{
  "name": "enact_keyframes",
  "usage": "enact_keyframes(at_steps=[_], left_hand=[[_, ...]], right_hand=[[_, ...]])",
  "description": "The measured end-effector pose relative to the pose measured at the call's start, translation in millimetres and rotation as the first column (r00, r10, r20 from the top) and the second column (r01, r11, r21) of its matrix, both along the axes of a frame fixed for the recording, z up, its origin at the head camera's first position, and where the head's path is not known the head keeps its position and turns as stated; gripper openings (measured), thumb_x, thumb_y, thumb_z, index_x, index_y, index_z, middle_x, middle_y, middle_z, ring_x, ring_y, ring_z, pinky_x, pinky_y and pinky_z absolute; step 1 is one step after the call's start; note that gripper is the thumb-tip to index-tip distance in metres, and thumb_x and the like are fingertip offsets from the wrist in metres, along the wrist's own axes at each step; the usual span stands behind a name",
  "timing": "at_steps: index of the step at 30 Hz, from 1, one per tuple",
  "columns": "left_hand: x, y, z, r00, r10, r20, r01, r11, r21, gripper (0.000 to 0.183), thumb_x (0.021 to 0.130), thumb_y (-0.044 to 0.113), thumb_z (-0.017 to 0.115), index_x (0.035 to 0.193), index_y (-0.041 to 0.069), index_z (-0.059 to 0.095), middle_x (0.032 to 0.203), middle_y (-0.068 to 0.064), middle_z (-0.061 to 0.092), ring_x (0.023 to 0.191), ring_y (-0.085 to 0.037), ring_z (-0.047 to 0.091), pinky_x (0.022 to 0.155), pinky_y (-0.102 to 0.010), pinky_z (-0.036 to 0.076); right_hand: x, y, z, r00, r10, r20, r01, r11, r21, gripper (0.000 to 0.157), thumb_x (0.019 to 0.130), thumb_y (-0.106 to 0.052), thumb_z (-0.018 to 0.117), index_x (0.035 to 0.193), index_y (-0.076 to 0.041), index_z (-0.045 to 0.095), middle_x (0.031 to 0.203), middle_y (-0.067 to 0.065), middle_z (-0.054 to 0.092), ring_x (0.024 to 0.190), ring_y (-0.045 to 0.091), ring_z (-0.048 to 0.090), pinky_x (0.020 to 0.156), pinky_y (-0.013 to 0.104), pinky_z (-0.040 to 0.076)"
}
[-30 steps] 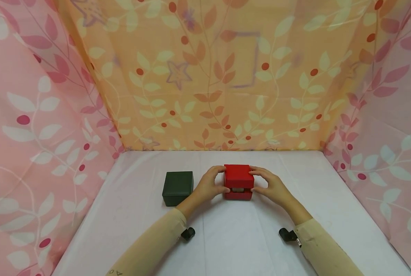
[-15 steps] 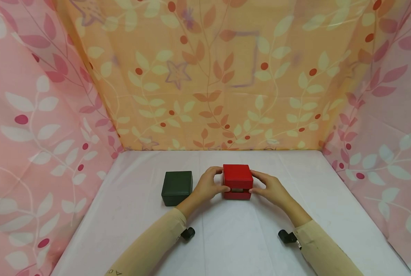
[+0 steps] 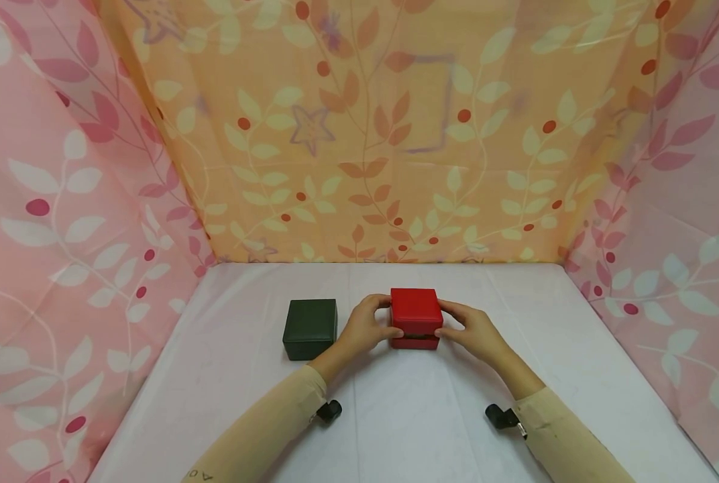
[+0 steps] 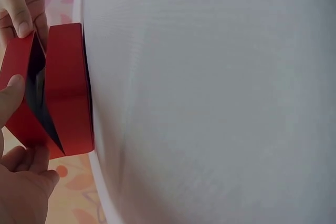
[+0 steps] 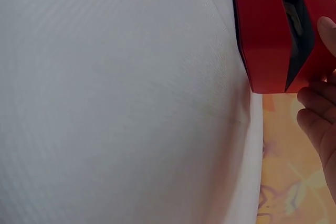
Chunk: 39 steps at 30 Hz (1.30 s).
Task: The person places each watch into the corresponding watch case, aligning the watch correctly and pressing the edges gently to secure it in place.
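A red hinged gift box point(image 3: 416, 307) stands on the white cloth, its lid tilted partly up with a narrow gap at the front. My left hand point(image 3: 361, 327) grips the lid's left side, thumb at the front corner and fingers toward the back. On the opposite side my right hand point(image 3: 479, 330) holds the lid the same way. In the left wrist view the box point(image 4: 67, 90) shows a dark lining through the wedge-shaped gap. Something pale sits inside the box point(image 5: 262, 35) in the right wrist view, too hidden to identify.
A dark green box point(image 3: 310, 329) with its lid down stands left of the red one, close to my left wrist. Floral cloth walls point(image 3: 359, 194) rise behind and at both sides of the white table point(image 3: 408, 416).
The red box's lid has come down, and the front gap is narrower. Both hands have lowered slightly with it, keeping their hold. The green box has not moved.
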State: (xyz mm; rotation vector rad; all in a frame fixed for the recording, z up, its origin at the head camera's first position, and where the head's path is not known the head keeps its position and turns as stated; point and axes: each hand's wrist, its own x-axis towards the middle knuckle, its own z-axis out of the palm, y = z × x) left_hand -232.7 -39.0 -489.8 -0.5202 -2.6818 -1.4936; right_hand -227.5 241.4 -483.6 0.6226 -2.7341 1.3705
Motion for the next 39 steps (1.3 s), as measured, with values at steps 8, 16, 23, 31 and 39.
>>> enact_keyframes(at_steps=[8,16,23,31,39], left_hand=[[1.8,1.3,-2.1,1.000,0.009,-0.013,-0.009,1.000,-0.003,0.073,0.078,0.026,0.091,0.141,0.011,0.057,0.138,-0.003,0.061,0.129,-0.022,0.058,0.112,-0.048,0.045],[0.9,0.8,-3.8,1.000,0.012,-0.021,-0.013,1.000,-0.018,0.070,0.078,0.023,0.092,0.139,0.010,0.060,0.136,-0.005,0.062,0.127,-0.022,0.059,0.110,-0.046,0.046],[1.8,3.0,-4.8,1.000,0.007,-0.026,-0.008,1.000,-0.027,0.070,0.077,0.023,0.092,0.138,0.009,0.059,0.136,-0.006,0.062,0.128,-0.026,0.059,0.110,-0.047,0.046],[3.3,4.3,-5.5,1.000,0.019,-0.024,-0.020,0.999,-0.034,0.070,0.077,0.021,0.092,0.138,0.009,0.059,0.136,-0.005,0.062,0.128,-0.027,0.059,0.109,-0.046,0.047],[6.3,4.7,-7.1,0.999,0.024,-0.025,-0.026,0.996,-0.080,0.071,0.079,0.022,0.091,0.140,0.008,0.057,0.137,-0.006,0.061,0.128,-0.027,0.058,0.107,-0.043,0.049]], right_hand=[[1.1,-0.5,-1.1,1.000,-0.002,-0.003,0.002,0.999,-0.035,0.069,0.086,-0.020,0.085,0.147,-0.006,0.055,0.147,0.014,0.058,0.139,0.037,0.052,0.110,0.049,0.043],[0.5,-2.0,-6.5,1.000,-0.003,0.005,0.003,0.999,-0.043,0.070,0.085,-0.019,0.085,0.148,-0.009,0.055,0.148,0.011,0.058,0.140,0.033,0.051,0.111,0.046,0.042],[2.1,-1.1,-6.8,1.000,-0.006,0.015,0.007,0.999,-0.054,0.070,0.085,-0.017,0.085,0.148,-0.009,0.055,0.148,0.012,0.058,0.141,0.034,0.050,0.112,0.047,0.042],[1.9,-0.9,-7.1,1.000,-0.011,0.021,0.012,0.999,-0.048,0.070,0.085,-0.017,0.085,0.148,-0.009,0.055,0.148,0.013,0.058,0.141,0.035,0.050,0.111,0.048,0.042],[3.8,-0.3,-7.8,1.000,-0.018,0.009,0.018,1.000,0.018,0.072,0.085,-0.019,0.085,0.149,-0.012,0.054,0.149,0.013,0.057,0.141,0.037,0.048,0.111,0.055,0.043]])
